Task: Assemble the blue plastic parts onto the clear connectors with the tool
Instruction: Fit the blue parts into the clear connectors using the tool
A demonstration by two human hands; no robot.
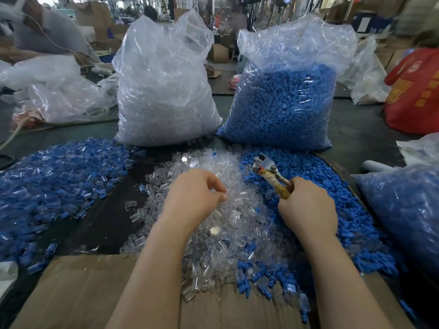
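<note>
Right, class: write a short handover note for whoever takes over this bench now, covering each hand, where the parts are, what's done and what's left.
Left hand: fingers curled over the loose clear connectors; whether it pinches one cannot be told.
Right hand: grips the tool, head over the loose blue parts.
Done: assembled pieces piled at left.
Left: both loose piles, plus the clear bag and the blue bag behind.
</note>
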